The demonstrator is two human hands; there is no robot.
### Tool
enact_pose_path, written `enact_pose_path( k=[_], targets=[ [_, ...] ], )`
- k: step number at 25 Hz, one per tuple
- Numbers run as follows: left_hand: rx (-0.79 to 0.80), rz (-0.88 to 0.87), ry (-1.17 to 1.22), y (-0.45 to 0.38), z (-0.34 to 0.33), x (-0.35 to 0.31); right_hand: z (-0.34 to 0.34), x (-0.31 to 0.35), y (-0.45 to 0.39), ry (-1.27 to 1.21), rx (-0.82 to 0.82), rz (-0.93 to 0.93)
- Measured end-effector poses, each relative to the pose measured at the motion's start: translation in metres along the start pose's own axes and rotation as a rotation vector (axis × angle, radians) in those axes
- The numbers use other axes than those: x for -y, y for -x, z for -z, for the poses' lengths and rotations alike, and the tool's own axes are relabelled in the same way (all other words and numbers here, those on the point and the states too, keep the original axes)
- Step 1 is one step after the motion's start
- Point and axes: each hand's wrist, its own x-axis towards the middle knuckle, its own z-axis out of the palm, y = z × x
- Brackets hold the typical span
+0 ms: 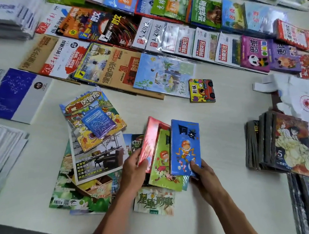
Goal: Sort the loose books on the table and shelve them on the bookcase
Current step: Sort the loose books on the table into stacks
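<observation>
Below, left hand [134, 166] gripping red book [149, 142], right hand [203, 170] pinching blue book [186, 146], green book [162, 163] seemingly between.

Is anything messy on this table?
Yes. The pile near the left hand is jumbled, its books crooked and overlapping, unlike the neat rows behind. The right hand holds a blue book.

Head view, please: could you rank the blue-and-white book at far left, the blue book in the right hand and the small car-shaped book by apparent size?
1. Blue-and-white book
2. Blue book, held by the right hand
3. Car-shaped book, though it lies farther away.
</observation>
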Motion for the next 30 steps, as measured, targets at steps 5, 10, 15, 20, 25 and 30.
enact_pose_path(
  k=[5, 10, 15, 20, 25, 30],
  targets=[
    [0.307, 0.187, 0.084, 0.023, -0.035, -0.011, 0.009, 0.000, 0.005, -0.037, 0.071, -0.076],
    [0.341, 0.152, 0.068, 0.049, -0.083, 0.004, 0.055, -0.007, 0.035, -0.045, 0.018, 0.065],
    [0.342, 0.022, -0.071, 0.051, -0.107, -0.011, 0.088, 0.014, 0.051, 0.101, 0.075, 0.249],
    [0.246, -0.089, -0.230, 0.042, -0.134, -0.021, 0.096, 0.021, 0.055, 0.320, 0.028, 0.406],
    [0.226, -0.090, -0.204, 0.056, -0.158, -0.015, 0.108, 0.013, 0.065, 0.471, -0.010, 0.389],
    [0.251, -0.092, -0.133, 0.068, -0.171, -0.006, 0.116, -0.003, 0.059, 0.441, -0.085, 0.288]
  ],
)
